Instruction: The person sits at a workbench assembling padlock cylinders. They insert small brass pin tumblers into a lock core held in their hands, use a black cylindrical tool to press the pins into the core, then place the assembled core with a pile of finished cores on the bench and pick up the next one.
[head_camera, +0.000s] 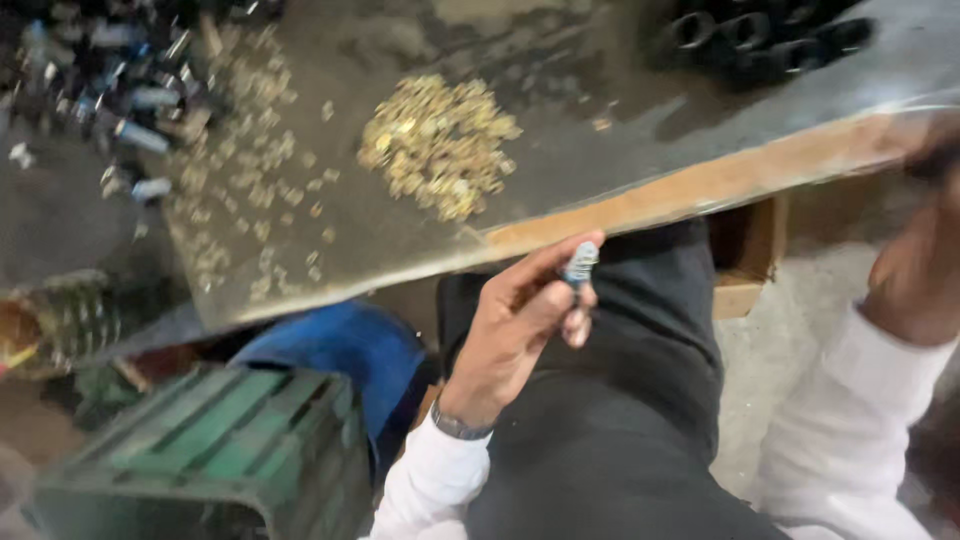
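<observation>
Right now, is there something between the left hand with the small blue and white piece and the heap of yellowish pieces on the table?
Nothing visible blocks it. The left hand holds the small piece just below the table edge; bare tabletop lies before the heap.

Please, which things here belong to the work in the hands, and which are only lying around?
In the work:
- left hand pinching a small blue-and-silver cylindrical part
- heap of small golden metal pieces on the grey worktable
- right hand, blurred, at the table edge

Lying about:
- green plastic crate
- black tubes
- blue cloth
</observation>
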